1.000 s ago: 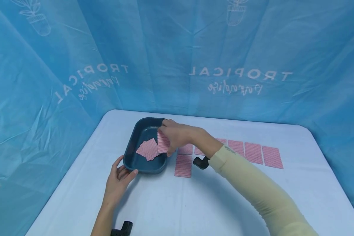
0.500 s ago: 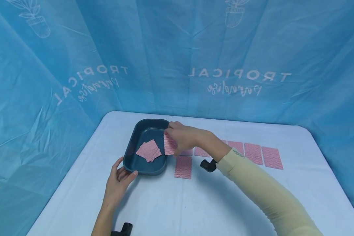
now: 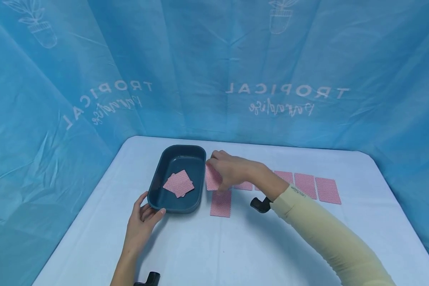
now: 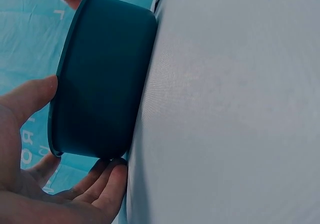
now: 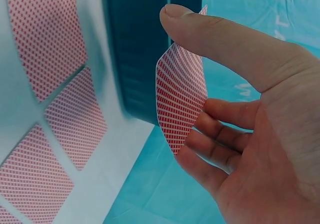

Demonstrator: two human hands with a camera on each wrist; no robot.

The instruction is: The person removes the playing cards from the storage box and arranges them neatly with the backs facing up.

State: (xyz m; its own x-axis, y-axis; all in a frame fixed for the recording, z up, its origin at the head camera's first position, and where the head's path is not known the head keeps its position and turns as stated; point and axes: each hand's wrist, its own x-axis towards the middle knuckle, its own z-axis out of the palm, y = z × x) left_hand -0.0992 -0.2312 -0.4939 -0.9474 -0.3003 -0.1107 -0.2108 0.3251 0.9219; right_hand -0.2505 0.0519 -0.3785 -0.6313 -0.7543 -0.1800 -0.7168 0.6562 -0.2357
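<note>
A dark blue rectangular tub (image 3: 182, 162) stands on the table, with a loose pile of red-patterned playing cards (image 3: 178, 184) face down inside. My left hand (image 3: 139, 226) holds the tub's near left corner; in the left wrist view the thumb is on the rim and other fingers lie along the wall. Just right of the tub, my right hand (image 3: 232, 170) pinches a playing card (image 3: 212, 178) between thumb and fingers. That card (image 5: 180, 96) bows slightly in the right wrist view. It hangs above the table, near the tub's right wall.
Face-down cards (image 3: 327, 190) form a row stretching right from the tub, partly hidden by my right arm. One single card (image 3: 220, 204) lies nearer, below the row's left end. A blue printed curtain (image 3: 214, 115) hangs behind the white table (image 3: 200, 250).
My right hand has drawn the playing card rightward, from over the tub's right edge to just outside it. The left hand stays on the tub's corner.
</note>
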